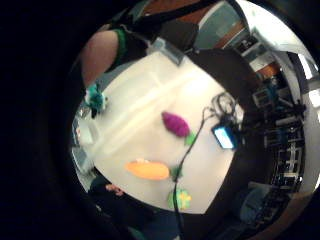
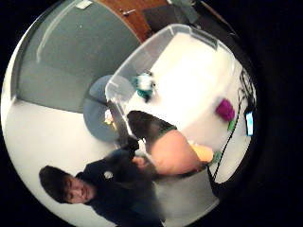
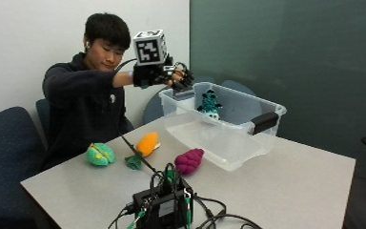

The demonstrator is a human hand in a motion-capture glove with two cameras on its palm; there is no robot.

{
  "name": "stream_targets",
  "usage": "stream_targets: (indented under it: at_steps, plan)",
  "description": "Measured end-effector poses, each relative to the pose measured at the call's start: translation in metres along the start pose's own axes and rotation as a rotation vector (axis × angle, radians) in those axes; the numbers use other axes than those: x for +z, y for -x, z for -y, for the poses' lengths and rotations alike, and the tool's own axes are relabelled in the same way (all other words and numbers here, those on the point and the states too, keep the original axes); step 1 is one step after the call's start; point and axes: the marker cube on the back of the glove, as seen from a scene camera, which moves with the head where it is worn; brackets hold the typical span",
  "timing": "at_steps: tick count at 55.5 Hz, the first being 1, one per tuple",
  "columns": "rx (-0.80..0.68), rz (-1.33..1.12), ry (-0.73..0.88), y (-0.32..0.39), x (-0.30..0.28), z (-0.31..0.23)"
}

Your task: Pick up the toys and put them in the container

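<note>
My gloved right hand [image 3: 169, 75] hangs in the air over the near-left corner of the clear plastic container [image 3: 232, 142], fingers relaxed and holding nothing. A teal plush toy [image 3: 208, 105] [image 2: 144, 85] [image 1: 94, 99] is upright inside the container, below and right of the hand; I cannot tell whether it rests on the bottom. On the table beside the container lie a purple plush [image 3: 189, 161] [image 1: 175, 124] [image 2: 225, 109], an orange carrot-like plush [image 3: 146, 143] [image 1: 147, 170] with green leaves, and a green and yellow plush [image 3: 100, 154] [image 1: 181, 199].
A black device [image 3: 164, 204] with a tangle of cables sits at the table's front edge, and one cable [image 3: 135, 152] runs from it between the toys toward the person. A blue chair [image 3: 5, 143] stands at the left. The container has a black handle [image 3: 265, 122].
</note>
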Motion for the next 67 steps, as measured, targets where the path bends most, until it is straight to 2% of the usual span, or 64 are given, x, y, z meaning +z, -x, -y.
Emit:
stream_targets:
  at_steps: [16,27,37,55,61,67]
  plan:
    - [0.103,0.068,0.079,-0.052,0.089,-0.08]
    - [0.062,0.014,0.161,-0.039,0.164,-0.1]
    - [0.012,-0.028,0.158,-0.028,0.203,-0.106]
    - [0.012,0.084,-0.122,-0.026,0.208,-0.091]
    - [0.059,0.151,-0.15,-0.024,0.18,-0.08]
    - [0.088,0.135,-0.216,-0.02,0.126,-0.063]
